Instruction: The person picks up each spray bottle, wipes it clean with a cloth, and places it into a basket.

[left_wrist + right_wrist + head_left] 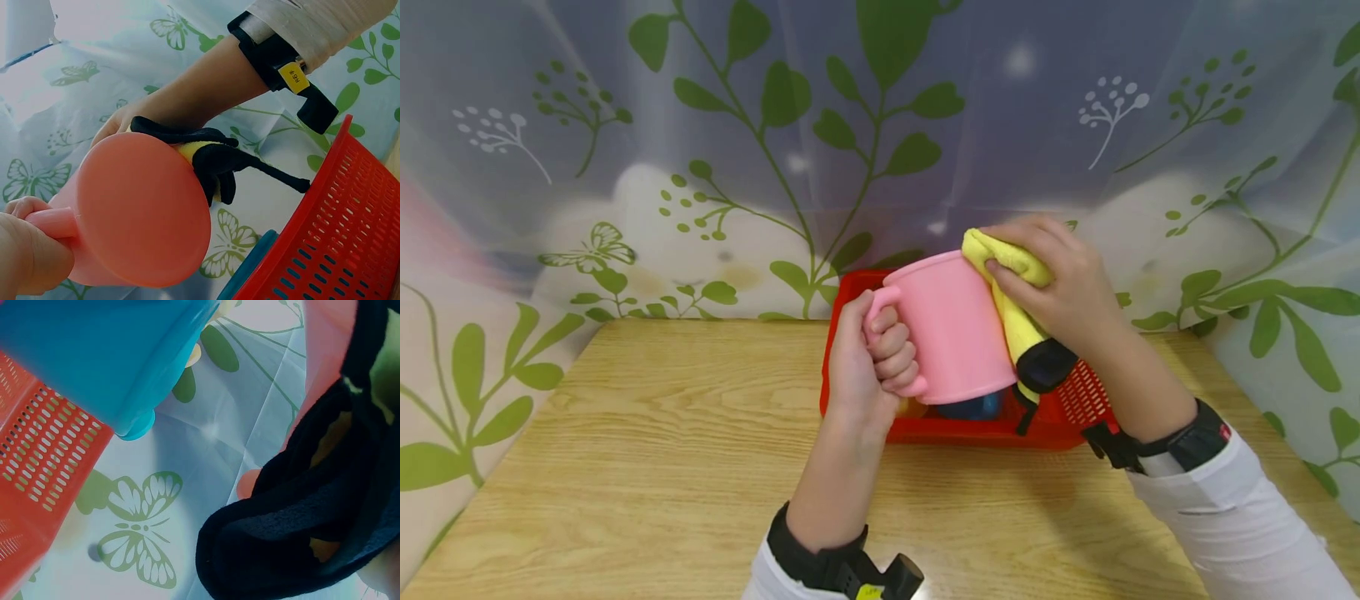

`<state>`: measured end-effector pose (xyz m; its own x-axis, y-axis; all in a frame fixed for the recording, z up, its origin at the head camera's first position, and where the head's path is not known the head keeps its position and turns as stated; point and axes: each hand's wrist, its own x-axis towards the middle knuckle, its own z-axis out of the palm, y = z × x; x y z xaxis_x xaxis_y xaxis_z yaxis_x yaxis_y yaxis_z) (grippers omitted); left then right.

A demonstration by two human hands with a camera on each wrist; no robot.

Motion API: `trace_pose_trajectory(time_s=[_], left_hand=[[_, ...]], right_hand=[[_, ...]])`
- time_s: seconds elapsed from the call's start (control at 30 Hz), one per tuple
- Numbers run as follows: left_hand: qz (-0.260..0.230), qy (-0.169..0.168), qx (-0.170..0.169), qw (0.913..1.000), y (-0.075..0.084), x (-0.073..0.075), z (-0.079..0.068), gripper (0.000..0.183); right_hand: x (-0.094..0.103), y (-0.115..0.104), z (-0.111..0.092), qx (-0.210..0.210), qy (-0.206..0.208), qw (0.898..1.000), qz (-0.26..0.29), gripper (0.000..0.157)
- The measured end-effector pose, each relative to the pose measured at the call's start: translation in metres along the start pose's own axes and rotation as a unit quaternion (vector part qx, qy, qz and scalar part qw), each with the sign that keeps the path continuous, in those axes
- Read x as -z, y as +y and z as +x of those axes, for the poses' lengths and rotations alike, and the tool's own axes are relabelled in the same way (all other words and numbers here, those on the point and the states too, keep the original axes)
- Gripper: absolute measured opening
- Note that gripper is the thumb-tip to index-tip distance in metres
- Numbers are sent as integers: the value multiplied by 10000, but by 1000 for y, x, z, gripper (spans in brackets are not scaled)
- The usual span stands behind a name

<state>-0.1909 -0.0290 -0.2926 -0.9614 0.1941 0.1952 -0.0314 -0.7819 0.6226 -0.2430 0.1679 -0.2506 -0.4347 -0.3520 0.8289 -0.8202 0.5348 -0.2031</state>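
Observation:
A pink mug (951, 333) is held up over the red basket, tilted, its flat base facing the left wrist view. My left hand (868, 358) grips it by the handle, fingers curled round. On the mug's right side, my right hand (1063, 283) pinches a folded yellow cloth (1018, 321) with black edging, near the upper rim. The cloth touches the mug's wall. Its black edging (281, 544) fills the right of the right wrist view, loop hanging down. The mug's inside is hidden.
Beneath the mug stands a red perforated plastic basket (850, 333) on the wooden table (685, 467). A blue object (106, 362) sits in it, partly hidden by the mug in the head view. A leaf-patterned curtain (1030, 125) hangs behind the table.

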Motion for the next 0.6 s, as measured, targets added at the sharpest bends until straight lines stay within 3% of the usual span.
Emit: trace_pose_trajectory(time_s=[0.43, 0.6], left_hand=[[-281, 22, 48, 9996, 6, 3, 2, 39], [-470, 53, 63, 9989, 7, 5, 3, 40]], right_hand=[[-2, 4, -18, 765, -132, 9952, 600, 36], [-2, 8, -27, 1097, -124, 9896, 921, 26]])
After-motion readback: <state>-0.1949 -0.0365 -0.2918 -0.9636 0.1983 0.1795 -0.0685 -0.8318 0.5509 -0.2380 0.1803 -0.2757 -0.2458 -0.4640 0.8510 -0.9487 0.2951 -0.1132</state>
